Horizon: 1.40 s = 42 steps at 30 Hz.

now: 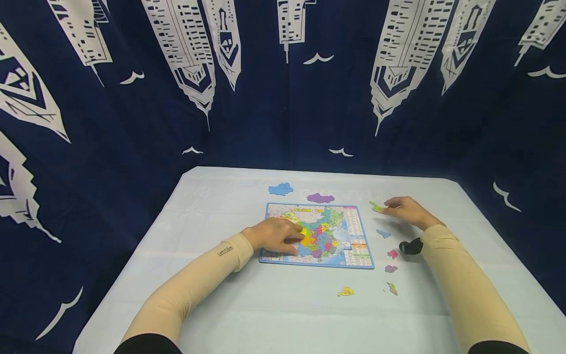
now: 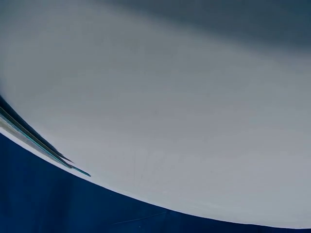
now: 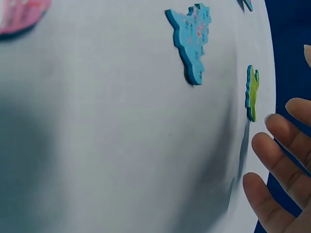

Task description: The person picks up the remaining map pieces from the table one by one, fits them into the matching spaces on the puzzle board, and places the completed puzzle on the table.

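A map jigsaw board point(image 1: 349, 231) with a blue border and many-coloured regions lies flat on the table. My left hand point(image 1: 276, 235) rests over its left part, fingers reaching across the map; the left wrist view shows none of that hand. Off the board's upper right corner lies a yellow-green puzzle piece point(image 1: 376, 207), with the fingertips of my right hand point(image 1: 409, 211) right at its near end. Seen from the right wrist, those fingers are loosely extended and spread, and the green piece point(image 3: 252, 94) lies just beyond them. A blue piece point(image 3: 191, 43) is nearby.
Behind the board lie a large blue piece point(image 1: 280, 189) and a purple piece point(image 1: 320, 197). Along the right are pink point(image 1: 392, 254), mauve point(image 1: 391, 269) and green point(image 1: 392, 288) pieces; a yellow one point(image 1: 346, 291) sits in front. A black object point(image 1: 411, 246) is at my right wrist.
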Each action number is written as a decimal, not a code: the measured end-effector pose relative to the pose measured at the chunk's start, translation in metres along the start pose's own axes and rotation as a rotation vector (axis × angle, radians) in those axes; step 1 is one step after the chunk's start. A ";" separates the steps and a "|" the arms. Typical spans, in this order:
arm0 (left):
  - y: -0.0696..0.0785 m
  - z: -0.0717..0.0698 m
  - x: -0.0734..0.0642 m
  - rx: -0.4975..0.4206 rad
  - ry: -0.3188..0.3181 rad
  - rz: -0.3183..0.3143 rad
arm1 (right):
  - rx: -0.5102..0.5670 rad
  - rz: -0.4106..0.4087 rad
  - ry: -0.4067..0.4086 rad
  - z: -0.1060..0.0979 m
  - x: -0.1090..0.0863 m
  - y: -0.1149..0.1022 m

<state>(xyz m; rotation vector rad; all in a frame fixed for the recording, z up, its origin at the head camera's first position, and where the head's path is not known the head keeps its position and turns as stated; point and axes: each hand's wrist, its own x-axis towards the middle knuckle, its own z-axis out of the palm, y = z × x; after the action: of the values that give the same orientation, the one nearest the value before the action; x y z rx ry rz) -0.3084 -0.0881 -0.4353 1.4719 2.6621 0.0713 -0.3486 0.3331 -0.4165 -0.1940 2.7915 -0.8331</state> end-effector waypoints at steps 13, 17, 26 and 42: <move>0.003 0.001 0.000 0.016 -0.008 0.005 | -0.004 0.037 -0.003 -0.001 -0.001 0.001; 0.003 0.002 0.001 0.013 -0.013 0.006 | 0.000 0.045 -0.010 0.000 0.001 0.002; 0.003 0.002 0.002 0.021 -0.018 0.042 | 0.012 0.040 -0.007 0.002 0.006 0.005; 0.002 0.002 0.003 -0.012 -0.006 0.063 | 0.024 0.043 0.021 0.002 0.008 0.005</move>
<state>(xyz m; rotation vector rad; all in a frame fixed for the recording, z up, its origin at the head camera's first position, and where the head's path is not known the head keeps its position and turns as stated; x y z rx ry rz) -0.3083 -0.0850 -0.4376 1.5492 2.6062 0.0878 -0.3566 0.3346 -0.4221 -0.1212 2.7933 -0.8627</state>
